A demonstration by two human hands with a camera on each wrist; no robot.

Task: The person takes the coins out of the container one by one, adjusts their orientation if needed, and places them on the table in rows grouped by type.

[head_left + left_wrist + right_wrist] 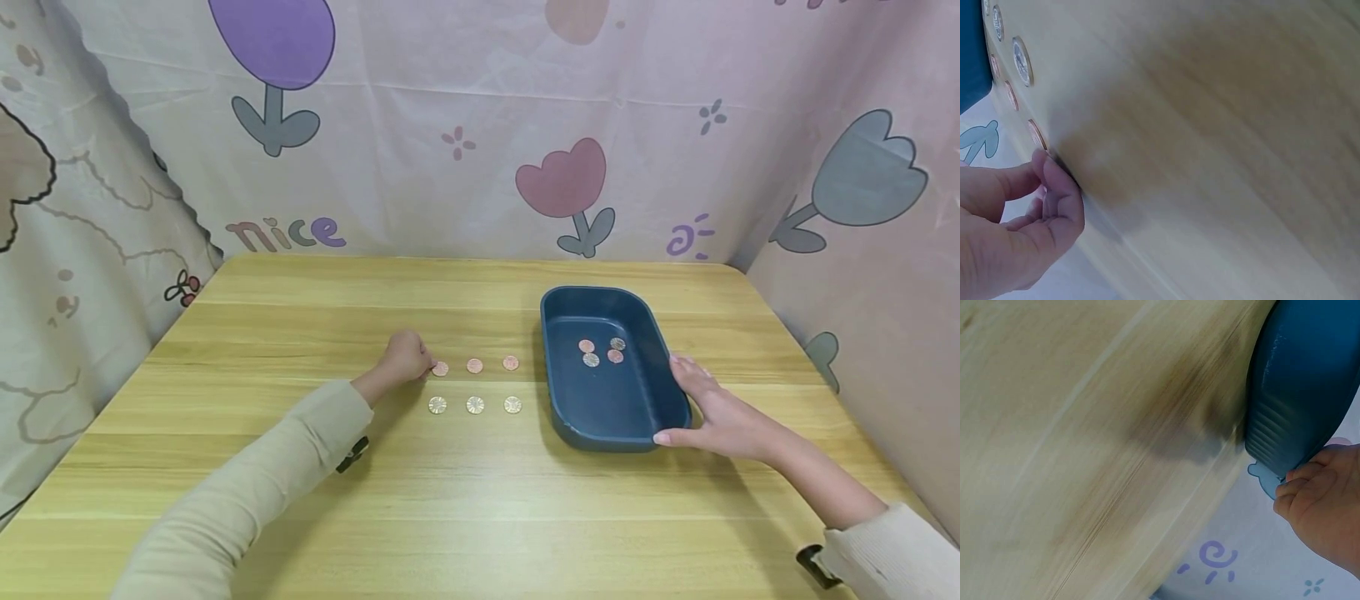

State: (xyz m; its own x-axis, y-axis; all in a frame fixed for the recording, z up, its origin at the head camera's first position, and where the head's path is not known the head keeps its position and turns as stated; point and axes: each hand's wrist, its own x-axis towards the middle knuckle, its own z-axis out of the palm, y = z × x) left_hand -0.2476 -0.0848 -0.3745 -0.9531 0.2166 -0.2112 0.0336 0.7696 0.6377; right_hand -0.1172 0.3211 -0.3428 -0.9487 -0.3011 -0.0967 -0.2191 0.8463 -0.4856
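Note:
On the wooden table (480, 500), my left hand (405, 357) has its thumb and forefinger together at the left edge of a copper-coloured coin (440, 368). Closer in, the left wrist view shows those fingertips right at the rim of this flat-lying coin (1036, 134), the other fingers curled under. Two more copper coins continue its row to the right. Nearer me lies a row of three gold-coloured coins (475, 405). My right hand (723, 417) holds a dark blue tray (557, 400) by its near right corner, thumb at the front and fingers along the side.
Inside the tray lie several coins, among them a copper one (587, 346) and a gold-toned one (591, 360). Behind the table hangs a patterned curtain (420, 183), which also runs along both sides. Dark bands show at both sleeve cuffs.

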